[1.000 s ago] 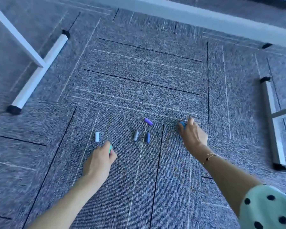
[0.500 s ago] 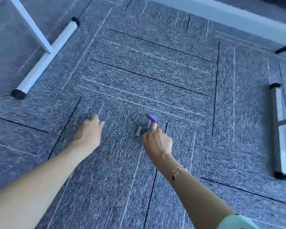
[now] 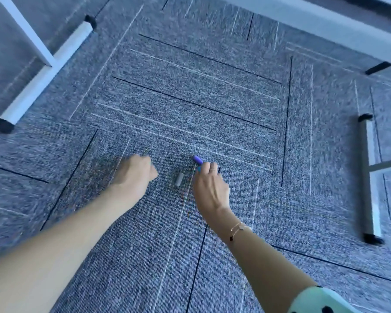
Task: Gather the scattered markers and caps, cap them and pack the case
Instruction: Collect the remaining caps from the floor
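Reaching right hand [image 3: 210,190] touching purple cap [image 3: 197,159], grey cap [image 3: 179,179] beside

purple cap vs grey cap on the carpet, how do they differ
The purple cap lies slanted at the right hand's fingertips; the grey cap lies nearly lengthwise away from the camera, untouched, between both hands. The purple one sits farther from the camera. Both are short cylinders lying flat on the carpet.

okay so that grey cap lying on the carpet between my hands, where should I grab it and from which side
Pinch the grey cap across its middle, on the two long sides, coming straight down from above. It lies flat on the carpet, a short cylinder pointing roughly away from you, with bare floor either side. The left hand looks closed already; the right hand is at the purple cap.
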The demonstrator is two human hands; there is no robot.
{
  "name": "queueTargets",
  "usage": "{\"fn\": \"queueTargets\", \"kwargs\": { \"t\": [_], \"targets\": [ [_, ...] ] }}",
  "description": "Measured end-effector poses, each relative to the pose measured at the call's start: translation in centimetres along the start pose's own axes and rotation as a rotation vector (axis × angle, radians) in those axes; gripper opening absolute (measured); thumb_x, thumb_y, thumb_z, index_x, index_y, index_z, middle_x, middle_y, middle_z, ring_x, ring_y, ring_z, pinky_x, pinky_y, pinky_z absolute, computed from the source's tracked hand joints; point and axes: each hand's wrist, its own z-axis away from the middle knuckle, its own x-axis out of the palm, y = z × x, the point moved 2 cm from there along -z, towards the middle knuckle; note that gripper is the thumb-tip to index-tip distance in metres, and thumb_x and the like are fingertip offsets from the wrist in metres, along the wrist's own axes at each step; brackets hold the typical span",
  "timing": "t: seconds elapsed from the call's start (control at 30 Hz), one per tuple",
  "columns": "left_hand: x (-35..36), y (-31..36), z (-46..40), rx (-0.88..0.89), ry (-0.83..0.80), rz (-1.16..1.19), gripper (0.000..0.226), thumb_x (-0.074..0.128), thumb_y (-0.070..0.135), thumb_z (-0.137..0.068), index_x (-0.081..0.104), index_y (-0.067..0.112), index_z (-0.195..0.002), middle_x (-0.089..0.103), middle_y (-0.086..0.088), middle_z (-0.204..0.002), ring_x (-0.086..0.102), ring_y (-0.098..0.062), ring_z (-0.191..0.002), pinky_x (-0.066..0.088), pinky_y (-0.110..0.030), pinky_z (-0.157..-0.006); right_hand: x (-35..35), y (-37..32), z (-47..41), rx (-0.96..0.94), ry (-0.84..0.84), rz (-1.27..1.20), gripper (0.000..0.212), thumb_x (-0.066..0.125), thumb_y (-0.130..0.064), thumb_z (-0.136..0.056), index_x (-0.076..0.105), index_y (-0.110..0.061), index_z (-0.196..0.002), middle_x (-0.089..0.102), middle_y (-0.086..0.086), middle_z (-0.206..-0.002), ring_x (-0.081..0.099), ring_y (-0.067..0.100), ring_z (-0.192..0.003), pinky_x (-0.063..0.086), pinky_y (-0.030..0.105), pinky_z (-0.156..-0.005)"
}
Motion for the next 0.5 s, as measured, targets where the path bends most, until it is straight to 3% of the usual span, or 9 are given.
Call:
{"fn": "queueTargets", "kwargs": {
  "t": [0.13, 0.23, 0.3, 0.37, 0.5],
  "targets": [
    [1.0, 4.3, 0.8, 0.164, 0.076, -0.139, 0.021, 0.040, 0.025, -0.100, 0.050, 0.007, -0.105, 0.044, -0.002, -0.086, 0.041, -0.005, -0.055, 0.027, -0.017, -0.041, -1.4, -0.4, -1.2, -0.055, 0.019, 0.023, 0.038, 0.039, -0.002, -0.096, 0.031, -0.006, -0.133, 0.040, 0.018, -0.129, 0.055, 0.025, -0.095, 0.057, 0.033, -0.077],
    [3.4, 5.7, 1.3, 0.103, 0.025, -0.192, 0.024, 0.045, 0.012, -0.099, 0.044, 0.006, -0.122, 0.050, -0.012, -0.103, 0.053, -0.009, -0.060, 0.039, -0.019, -0.044, -1.8, -1.2, -1.9, -0.088, -0.032, 0.093, 0.050, 0.052, -0.002, -0.091, 0.029, -0.006, -0.135, 0.039, 0.018, -0.128, 0.055, 0.026, -0.097, 0.057, 0.034, -0.078],
    [4.1, 6.1, 1.0, 0.062, -0.004, -0.207, 0.025, 0.044, 0.011, -0.099, 0.044, 0.004, -0.123, 0.053, -0.016, -0.108, 0.058, -0.015, -0.065, 0.050, -0.022, -0.055, -2.0, -1.2, -3.1, -0.087, -0.048, 0.167, 0.054, 0.056, -0.004, -0.090, 0.027, -0.004, -0.135, 0.043, 0.017, -0.125, 0.055, 0.021, -0.085, 0.056, 0.029, -0.073],
    [4.4, 6.3, 0.5, 0.087, -0.012, -0.262, 0.022, 0.043, 0.013, -0.101, 0.047, 0.003, -0.120, 0.054, -0.017, -0.109, 0.055, -0.016, -0.062, 0.050, -0.025, -0.056, -2.2, -1.0, -4.0, -0.100, -0.086, 0.243, 0.054, 0.053, -0.008, -0.093, 0.023, -0.002, -0.138, 0.047, 0.016, -0.122, 0.051, 0.016, -0.072, 0.051, 0.024, -0.066],
    [4.4, 5.9, 1.1, 0.172, -0.043, -0.378, 0.024, 0.040, 0.009, -0.100, 0.043, 0.004, -0.123, 0.053, -0.015, -0.108, 0.065, -0.027, -0.084, 0.051, -0.036, -0.067, -2.6, -0.9, -4.7, -0.090, -0.194, 0.294, 0.050, 0.046, -0.008, -0.096, 0.022, -0.002, -0.140, 0.052, 0.014, -0.123, 0.057, 0.019, -0.078, 0.045, 0.024, -0.064]
  ]
}}
